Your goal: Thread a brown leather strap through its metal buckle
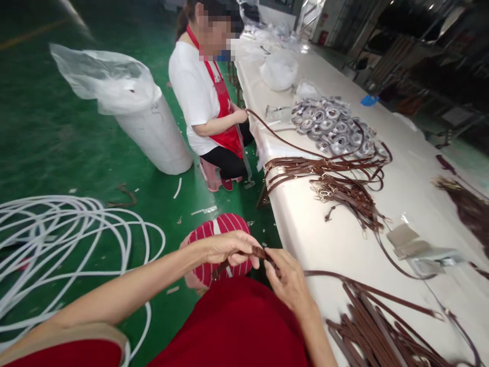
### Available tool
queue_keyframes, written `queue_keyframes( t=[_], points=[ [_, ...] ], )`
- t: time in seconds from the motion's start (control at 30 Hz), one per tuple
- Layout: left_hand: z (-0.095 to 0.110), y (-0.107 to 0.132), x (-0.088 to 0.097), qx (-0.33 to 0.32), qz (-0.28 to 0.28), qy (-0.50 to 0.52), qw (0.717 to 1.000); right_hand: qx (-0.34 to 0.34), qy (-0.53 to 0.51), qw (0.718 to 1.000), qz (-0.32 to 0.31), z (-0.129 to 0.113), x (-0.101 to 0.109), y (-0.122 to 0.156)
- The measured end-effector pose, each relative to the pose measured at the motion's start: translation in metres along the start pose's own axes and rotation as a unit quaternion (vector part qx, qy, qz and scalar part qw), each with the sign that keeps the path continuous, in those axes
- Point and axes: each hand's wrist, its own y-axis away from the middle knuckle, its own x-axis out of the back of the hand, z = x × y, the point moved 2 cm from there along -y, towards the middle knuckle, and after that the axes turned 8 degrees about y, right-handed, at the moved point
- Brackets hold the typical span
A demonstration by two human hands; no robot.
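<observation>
Low centre of frame: left hand and right hand, fingers of both pinched shut on one brown strap, held above red lap and just left of white table. Lower right: heap of brown straps on table; left edge: white tubing coils on green floor. Farther up: strap bundle with buckles, pile of bagged silver rings, seated co-worker; upper left, white bin lined with clear plastic bag, contents not visible.

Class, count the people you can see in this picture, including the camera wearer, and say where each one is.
2. The wearer, at the bottom, both hands, left hand and right hand, on a strap; a co-worker seated at the table edge. Others may be out of view.
</observation>
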Motion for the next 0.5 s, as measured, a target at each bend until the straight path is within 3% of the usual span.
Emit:
queue_keyframes(
  t=[0.23,0.5],
  points=[
    [-0.002,-0.002,0.002,0.011,0.019,-0.016,1.000,0.047,0.092,0.994,-0.028,0.000,-0.003,-0.005],
    [0.002,-0.010,-0.002,0.009,0.029,-0.028,0.999,0.041,0.161,0.986,0.029,0.001,-0.010,-0.006]
  ],
)
